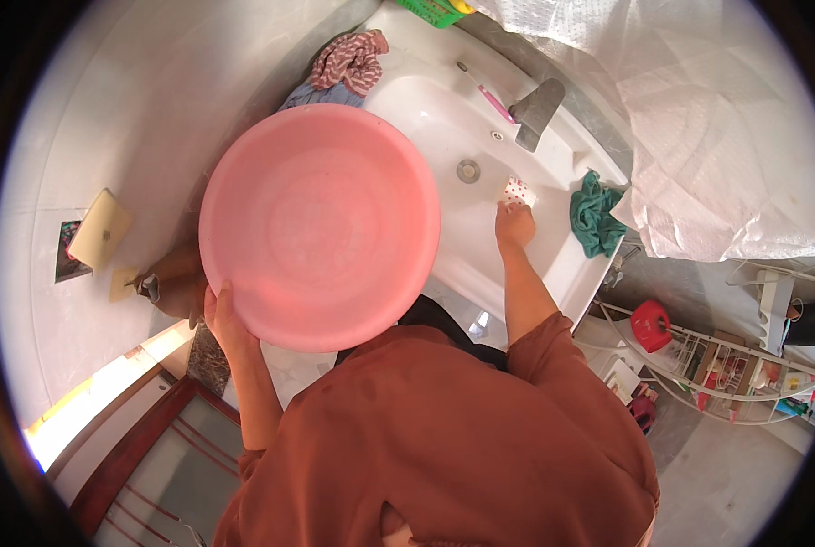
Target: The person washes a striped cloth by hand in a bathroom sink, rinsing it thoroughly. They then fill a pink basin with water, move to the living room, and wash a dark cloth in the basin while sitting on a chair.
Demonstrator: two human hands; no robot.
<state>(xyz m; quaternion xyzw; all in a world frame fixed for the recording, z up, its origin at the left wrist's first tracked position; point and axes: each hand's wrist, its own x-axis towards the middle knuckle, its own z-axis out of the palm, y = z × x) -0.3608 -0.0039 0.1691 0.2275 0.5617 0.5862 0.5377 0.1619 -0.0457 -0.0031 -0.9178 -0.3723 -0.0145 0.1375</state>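
Note:
My left hand [226, 318] grips the near-left rim of a large pink plastic basin [322, 225], its thumb over the edge. The basin is tilted so that its inside faces me, and no contents show in it. It overlaps the left side of the white washbasin [462, 236]. Inside the washbasin, my right hand [515, 225] pinches a small white piece with red dots [517, 191]; whether it is a cloth or a sponge I cannot tell. The metal drain [468, 171] lies just left of that hand. A grey faucet [543, 113] stands beyond, beside a pink-handled toothbrush [495, 104].
A green cloth [595, 215] drapes over the washbasin's right rim. Striped cloth [350, 65] is bunched at its far left. A translucent plastic sheet [715, 143] hangs at right, above a wire rack [715, 369] with a red container [650, 326]. A framed door [154, 472] stands at lower left.

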